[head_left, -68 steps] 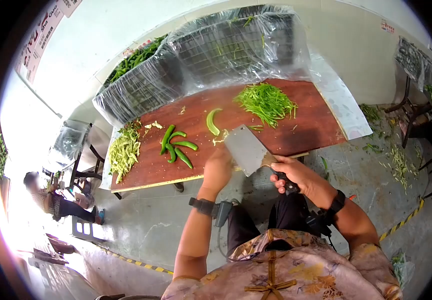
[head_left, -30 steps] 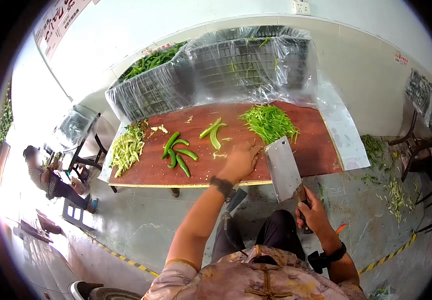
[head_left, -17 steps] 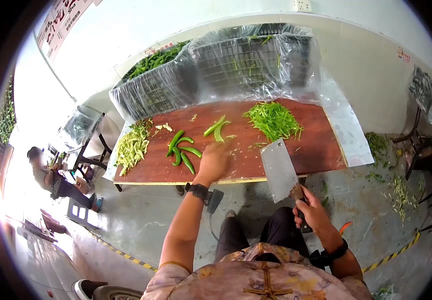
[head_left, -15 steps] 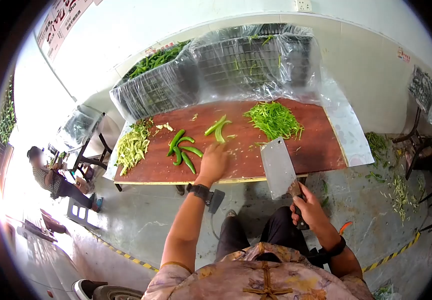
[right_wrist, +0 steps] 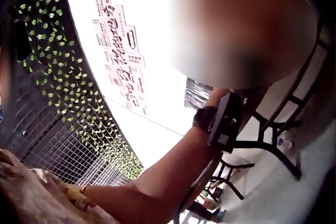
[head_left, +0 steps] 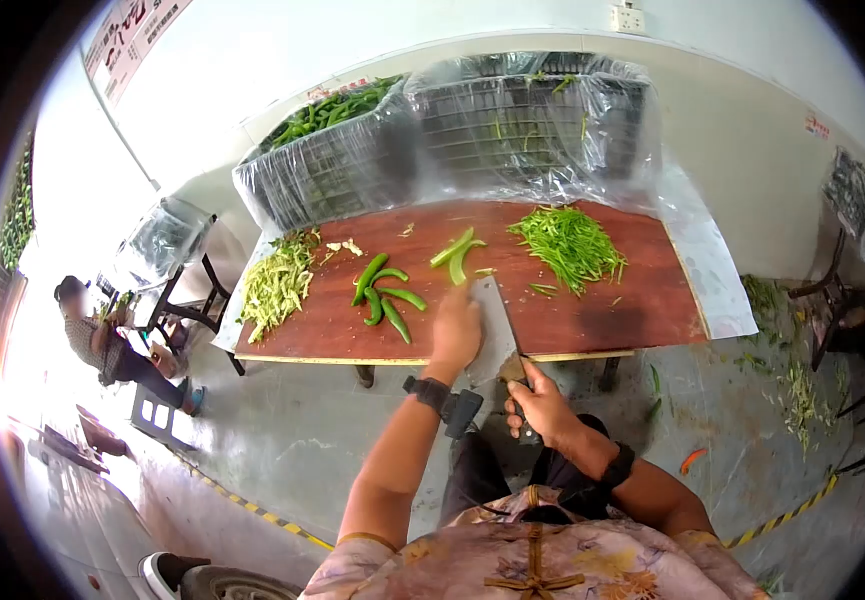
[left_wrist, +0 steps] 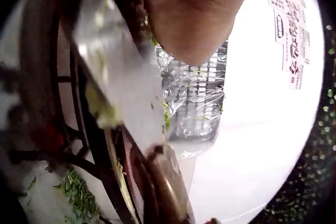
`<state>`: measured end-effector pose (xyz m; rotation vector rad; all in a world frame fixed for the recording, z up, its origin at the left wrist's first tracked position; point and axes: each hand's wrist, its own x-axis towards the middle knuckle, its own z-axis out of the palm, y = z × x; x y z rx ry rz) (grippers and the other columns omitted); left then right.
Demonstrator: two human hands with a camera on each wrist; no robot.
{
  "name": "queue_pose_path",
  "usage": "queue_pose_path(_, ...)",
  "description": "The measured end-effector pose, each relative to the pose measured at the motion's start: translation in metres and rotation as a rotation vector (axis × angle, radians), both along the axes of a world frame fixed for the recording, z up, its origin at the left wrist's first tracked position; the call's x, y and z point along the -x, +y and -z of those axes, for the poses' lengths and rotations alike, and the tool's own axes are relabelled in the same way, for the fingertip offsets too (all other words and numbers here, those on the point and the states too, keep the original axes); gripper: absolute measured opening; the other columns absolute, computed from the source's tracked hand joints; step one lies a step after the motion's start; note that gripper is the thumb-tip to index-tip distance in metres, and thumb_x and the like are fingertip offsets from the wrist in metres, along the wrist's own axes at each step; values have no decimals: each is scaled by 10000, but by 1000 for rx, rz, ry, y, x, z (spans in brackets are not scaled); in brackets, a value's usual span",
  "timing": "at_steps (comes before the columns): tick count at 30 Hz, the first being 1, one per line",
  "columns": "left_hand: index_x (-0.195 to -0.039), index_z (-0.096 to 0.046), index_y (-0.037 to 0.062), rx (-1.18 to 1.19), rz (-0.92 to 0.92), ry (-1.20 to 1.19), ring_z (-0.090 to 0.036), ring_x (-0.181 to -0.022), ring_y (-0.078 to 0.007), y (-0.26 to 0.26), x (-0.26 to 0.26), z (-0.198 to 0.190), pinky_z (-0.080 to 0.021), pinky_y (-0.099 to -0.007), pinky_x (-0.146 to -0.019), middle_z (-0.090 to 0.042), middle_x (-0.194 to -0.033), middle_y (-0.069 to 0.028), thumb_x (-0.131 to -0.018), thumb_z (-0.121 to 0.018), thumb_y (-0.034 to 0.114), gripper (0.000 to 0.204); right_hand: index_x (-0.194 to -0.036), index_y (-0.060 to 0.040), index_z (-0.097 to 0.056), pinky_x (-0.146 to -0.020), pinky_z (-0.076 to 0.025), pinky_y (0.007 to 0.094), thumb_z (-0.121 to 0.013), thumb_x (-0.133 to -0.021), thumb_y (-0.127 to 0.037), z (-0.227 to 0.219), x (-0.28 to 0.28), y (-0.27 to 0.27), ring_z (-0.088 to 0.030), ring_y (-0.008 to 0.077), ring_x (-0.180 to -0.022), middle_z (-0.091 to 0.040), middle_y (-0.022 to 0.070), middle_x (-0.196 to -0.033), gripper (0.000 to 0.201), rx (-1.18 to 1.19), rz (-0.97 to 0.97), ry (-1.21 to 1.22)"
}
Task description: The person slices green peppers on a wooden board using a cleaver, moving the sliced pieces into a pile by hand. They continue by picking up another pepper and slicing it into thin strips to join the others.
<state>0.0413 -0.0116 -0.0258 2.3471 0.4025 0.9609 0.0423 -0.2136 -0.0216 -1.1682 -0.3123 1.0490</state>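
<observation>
My right hand (head_left: 544, 405) grips the dark handle of a cleaver (head_left: 495, 335), its broad blade tilted up toward the table's front edge. Right beside the blade is my left hand (head_left: 457, 325), blurred, with its fingertips hidden from the head view. In the left wrist view a pale green bit (left_wrist: 105, 111) shows at the blade's edge; I cannot tell whether the left fingers hold it. Several whole green peppers (head_left: 385, 298) lie just left of that hand. Two pale green pepper strips (head_left: 457, 252) lie beyond it. A heap of green shreds (head_left: 569, 245) sits to the right.
Pale green scraps (head_left: 277, 285) are piled at the left end of the red-brown table (head_left: 642, 310). Plastic-lined crates stand along its back, one with green peppers (head_left: 327, 110). Another person (head_left: 97, 330) is far left. Vegetable bits litter the floor (head_left: 732, 400) at right.
A second pepper strip has come to lie by the first. My left hand went right toward the blade, then back left near the peppers. The cleaver has since swung left beside it.
</observation>
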Motion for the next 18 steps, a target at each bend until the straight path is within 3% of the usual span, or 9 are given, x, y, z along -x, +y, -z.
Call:
queue_pose_path(3,-1240,-520,-15,-22,24,-28,-505,-1139,-408,-3,9,-11,-396,-473,-986,-555,-1217,-241,-901,-483,161,383,-1440,-209,-319,-475,-457,329,-443,-994,-113,-2,5,7,-481,139,-514,-503,48,-729,473,-68,-85,80)
queue_pose_path(5,-1241,-518,-15,-283,-12,-98,-496,-1157,-406,1,18,-19,-388,-462,-1006,-560,-1222,-217,-888,-501,130,381,-1260,-121,-423,-427,-447,323,-442,-969,-102,-12,7,9,-468,136,-471,-476,65,-703,292,-92,-72,152)
queue_pose_path(6,-1241,-518,-15,-279,-21,-100,-496,-1157,-406,-1,29,-35,-388,-462,-1006,-560,-1222,-217,-888,-501,130,381,-1229,-118,-430,-427,-443,323,-427,-967,-107,-16,8,11,-462,134,-467,-474,75,-710,262,-84,-67,123)
queue_pose_path(8,-1273,-505,-10,-172,209,-123,-462,-1224,-400,-3,55,-77,-368,-446,-1046,-535,-1285,-206,-868,-522,90,418,-1232,-114,-428,-429,-445,320,-424,-967,-107,-32,9,18,-461,134,-466,-474,71,-712,265,-111,-96,99)
queue_pose_path(9,-1273,-505,-10,-172,200,-126,-462,-1224,-400,0,65,-81,-368,-446,-1046,-535,-1285,-206,-868,-522,90,418,-1235,-109,-427,-432,-446,316,-421,-967,-106,-40,7,24,-460,133,-464,-473,67,-713,269,-146,-120,74)
queue_pose_path(12,-1359,-448,3,4,475,57,-360,-1352,-373,10,97,-89,-301,-413,-1120,-420,-1429,-212,-857,-521,65,511,-1238,-96,-422,-431,-447,302,-427,-975,-121,-55,6,57,-462,124,-459,-470,53,-696,265,-203,-197,3)
queue_pose_path(14,-1370,-442,5,-76,383,100,-358,-1361,-367,27,110,-95,-296,-412,-1123,-419,-1433,-217,-865,-520,69,515,-1393,-169,-352,-465,-457,286,-428,-993,-133,-56,1,85,-455,106,-501,-490,40,-752,409,-205,-337,-39)
queue_pose_path(15,-1381,-436,8,-150,309,151,-356,-1369,-361,38,117,-97,-292,-411,-1126,-418,-1436,-222,-872,-519,73,520,-1393,-169,-352,-465,-457,286,-428,-993,-133,-59,3,97,-455,106,-501,-490,40,-752,409,-210,-351,-43)
queue_pose_path(18,-1349,-471,-7,-288,35,171,-360,-1362,-356,136,135,-68,-274,-415,-1135,-433,-1419,-233,-854,-570,168,534,-1449,-174,-297,-451,-455,280,-465,-979,-136,-74,21,136,-462,104,-509,-495,44,-756,501,-139,-428,-71)
